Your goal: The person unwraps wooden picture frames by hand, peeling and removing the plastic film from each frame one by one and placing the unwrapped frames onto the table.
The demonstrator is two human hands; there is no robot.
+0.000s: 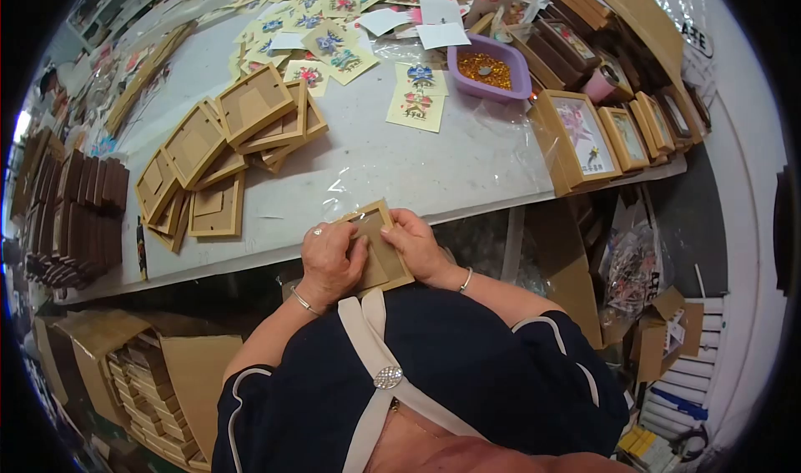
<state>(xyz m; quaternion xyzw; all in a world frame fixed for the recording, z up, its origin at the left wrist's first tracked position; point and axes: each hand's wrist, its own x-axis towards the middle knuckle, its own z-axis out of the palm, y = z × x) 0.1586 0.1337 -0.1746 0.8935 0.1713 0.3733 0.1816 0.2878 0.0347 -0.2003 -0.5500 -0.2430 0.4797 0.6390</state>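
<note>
A light wooden picture frame is held at the table's front edge, close to my body, its brown backing board turned up. My left hand is closed at the frame's left side, its curled fingers on the backing. On the other side my right hand grips the right edge, with the thumb on the rim. The undersides of both hands and the frame's front are hidden. Clear plastic film lies just beyond the frame. To the left, several similar wooden frames are heaped with their backs up.
Printed flower cards are scattered at the back, with two cards nearer. A purple tub holds golden bits. Finished frames stand at right, dark brown frames at left. Below is a cardboard box of frames.
</note>
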